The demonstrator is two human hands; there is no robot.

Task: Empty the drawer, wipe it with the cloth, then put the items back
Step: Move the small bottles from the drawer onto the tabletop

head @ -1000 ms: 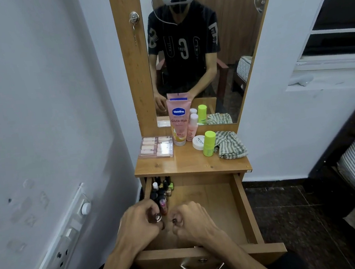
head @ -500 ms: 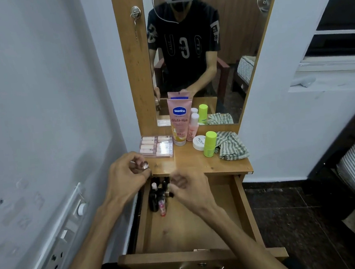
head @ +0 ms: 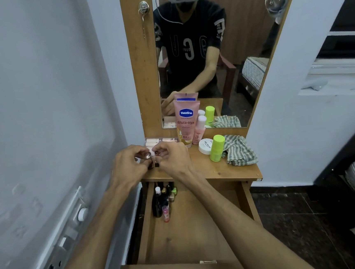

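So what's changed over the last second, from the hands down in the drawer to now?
Both hands rose from the open wooden drawer to the dresser top's left edge. The left hand grips a small dark bottle with a shiny cap; the right hand pinches a tiny dark bottle. The remaining little bottles, striped cloth and pink Vaseline tube stayed put.

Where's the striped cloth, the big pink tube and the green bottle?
striped cloth [head: 239,150], head view, middle of the crumpled cloth
big pink tube [head: 186,122], head view, front label
green bottle [head: 216,147], head view, its side
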